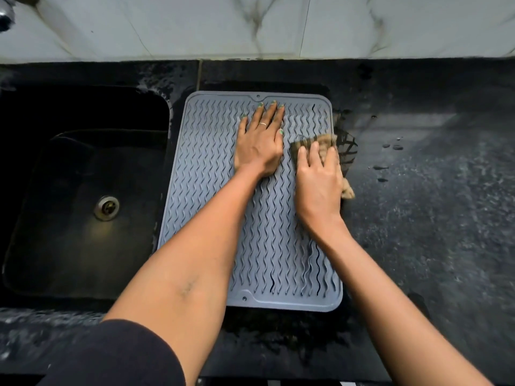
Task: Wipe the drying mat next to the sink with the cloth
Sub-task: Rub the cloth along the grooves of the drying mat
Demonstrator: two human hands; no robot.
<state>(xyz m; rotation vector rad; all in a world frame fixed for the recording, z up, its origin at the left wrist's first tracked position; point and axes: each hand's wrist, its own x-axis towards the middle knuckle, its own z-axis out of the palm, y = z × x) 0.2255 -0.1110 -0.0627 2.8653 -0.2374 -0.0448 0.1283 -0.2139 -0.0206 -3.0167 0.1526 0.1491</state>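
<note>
A grey drying mat (211, 168) with wavy ridges lies on the black counter just right of the sink (83, 168). My left hand (259, 140) lies flat on the mat's far half, fingers straight and pointing away from me. My right hand (319, 181) presses a brown checked cloth (320, 143) onto the mat's right edge, about level with my left hand. The cloth sticks out past my fingertips, and part of it hangs over the mat's edge onto the counter. My palm hides the rest of the cloth.
The black counter (432, 190) stretches to the right, wet, with a few water drops (393, 147). A dark sink with a metal drain (107, 207) sits at the left. A marbled tile wall (250, 26) stands behind. A tap (7, 12) shows at top left.
</note>
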